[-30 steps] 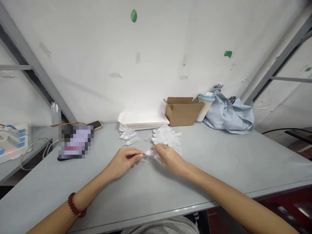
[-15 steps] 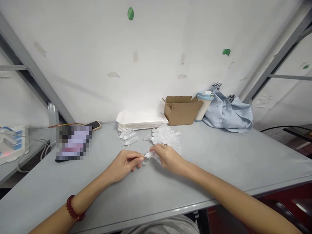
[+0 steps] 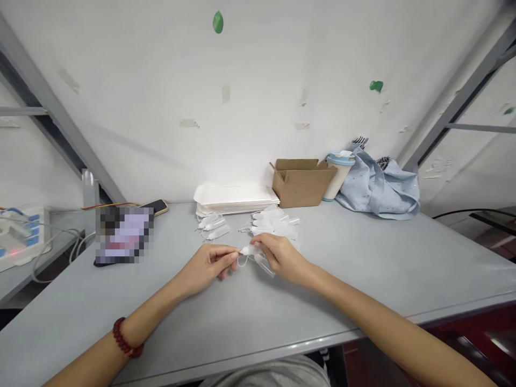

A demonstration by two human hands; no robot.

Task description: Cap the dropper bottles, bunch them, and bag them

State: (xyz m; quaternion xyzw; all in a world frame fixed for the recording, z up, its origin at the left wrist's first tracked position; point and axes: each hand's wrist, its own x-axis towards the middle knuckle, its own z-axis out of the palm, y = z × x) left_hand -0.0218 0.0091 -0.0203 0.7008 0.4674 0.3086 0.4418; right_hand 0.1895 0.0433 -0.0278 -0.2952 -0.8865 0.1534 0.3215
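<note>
My right hand is closed around a small translucent dropper bottle with a white neck. Its tip points left. My left hand pinches at that tip with thumb and forefinger; what lies between those fingertips is too small to make out. A thin white loop hangs below the neck. Under my right hand another such bottle lies on the table, partly covered. Behind my right hand is a pile of similar bottles, and a smaller group of bottles lies to its left.
A stack of flat white boxes and an opened cardboard box stand against the wall. Beside them are a cup and a light blue cloth bag. At left lie phones and a power strip.
My right hand has lifted the bottle slightly, and the bottle lying beneath it shows more. My left hand stays at the tip. The view has shifted a little.
</note>
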